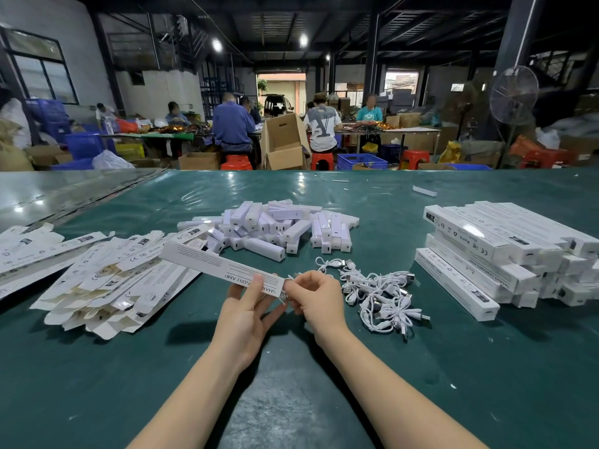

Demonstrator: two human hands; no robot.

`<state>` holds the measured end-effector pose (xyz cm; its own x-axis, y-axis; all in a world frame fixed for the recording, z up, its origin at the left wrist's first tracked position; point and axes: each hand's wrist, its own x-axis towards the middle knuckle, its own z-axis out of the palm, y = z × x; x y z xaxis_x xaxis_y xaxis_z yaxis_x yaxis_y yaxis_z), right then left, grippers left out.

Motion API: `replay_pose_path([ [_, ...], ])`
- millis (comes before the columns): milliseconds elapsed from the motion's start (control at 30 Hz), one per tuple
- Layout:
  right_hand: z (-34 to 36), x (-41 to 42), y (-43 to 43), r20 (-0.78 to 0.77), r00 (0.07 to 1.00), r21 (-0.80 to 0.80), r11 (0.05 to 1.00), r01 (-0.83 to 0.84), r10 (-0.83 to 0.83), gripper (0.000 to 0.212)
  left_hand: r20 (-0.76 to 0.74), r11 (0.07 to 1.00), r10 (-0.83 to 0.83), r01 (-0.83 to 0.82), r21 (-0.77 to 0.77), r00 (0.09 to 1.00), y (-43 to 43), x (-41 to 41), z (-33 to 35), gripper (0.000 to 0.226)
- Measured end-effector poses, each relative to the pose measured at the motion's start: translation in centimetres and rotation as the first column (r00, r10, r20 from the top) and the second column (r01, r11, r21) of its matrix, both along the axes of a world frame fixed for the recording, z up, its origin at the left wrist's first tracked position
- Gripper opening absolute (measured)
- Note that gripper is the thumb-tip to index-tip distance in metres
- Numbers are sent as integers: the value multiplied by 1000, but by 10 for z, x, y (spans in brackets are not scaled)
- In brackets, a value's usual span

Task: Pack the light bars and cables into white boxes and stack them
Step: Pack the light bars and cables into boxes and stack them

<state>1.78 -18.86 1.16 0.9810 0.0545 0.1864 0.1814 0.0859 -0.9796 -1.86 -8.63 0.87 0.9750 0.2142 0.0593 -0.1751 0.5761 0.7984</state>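
The left hand (244, 315) is gripping the white box (210, 262), which is running away leftward, while the right hand (316, 296) is pinching a cable (284, 294) at its near end.

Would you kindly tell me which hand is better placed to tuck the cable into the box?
The right hand: it pinches the cable at the near end of the box, which the left hand grips, so the left is occupied.

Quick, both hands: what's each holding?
Left hand: grips the white box.
Right hand: pinches a white cable at the box's end.
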Motion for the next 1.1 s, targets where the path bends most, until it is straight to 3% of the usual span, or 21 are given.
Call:
replay_pose_path([
  [133,2,0,-2,-2,1000,46,999,-3,3,25,0,999,-15,15,43,1000,-3,0,0,4],
  [267,4,-2,-4,-17,995,181,979,-95,100,22,-17,999,26,-25,26,1000,-3,-1,3,16],
  [400,4,-1,-6,-32,991,187,974,-125,133,24,-39,999,54,-54,0,998,-2,-2,2,10],
  [567,3,-2,-5,-35,993,241,965,-103,115,23,-51,999,55,-55,-1,997,-2,0,0,18],
  [733,6,-4,-4,13,988,140,978,-153,153,25,-61,999,47,-48,-19,997,1,2,-2,27],
  [900,8,-7,1,46,985,51,985,-167,165,44,-88,996,7,-15,-87,996,7,4,-1,26],
  [1100,6,-6,-3,151,987,-83,995,-46,58,21,-106,999,28,-32,-29,994,3,4,-2,20],
])
